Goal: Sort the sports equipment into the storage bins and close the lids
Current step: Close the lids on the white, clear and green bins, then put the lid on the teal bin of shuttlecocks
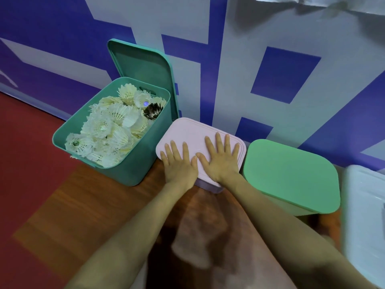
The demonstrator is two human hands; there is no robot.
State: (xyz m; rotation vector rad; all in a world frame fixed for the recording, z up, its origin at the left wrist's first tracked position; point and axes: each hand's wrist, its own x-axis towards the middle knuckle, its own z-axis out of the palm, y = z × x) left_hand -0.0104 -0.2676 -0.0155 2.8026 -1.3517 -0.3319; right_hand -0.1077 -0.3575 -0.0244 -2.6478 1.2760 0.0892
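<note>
A pink bin stands on the floor by the wall with its pink lid (pixel 193 130) on top. My left hand (pixel 179 163) and my right hand (pixel 220 157) lie flat on that lid, fingers straight and spread, pressing it. To the left stands a teal bin (pixel 133 170), open and full of white shuttlecocks (pixel 110 130). Its teal lid (pixel 141 61) leans upright against the wall behind it. To the right a light green bin carries its green lid (pixel 291 176), which sits on top.
A pale blue-white bin (pixel 364 215) shows partly at the right edge. The blue and grey wall (pixel 270 69) runs close behind the bins. Wooden floor (pixel 83 205) and a red floor area (pixel 25 163) lie to the left. My knees fill the lower middle.
</note>
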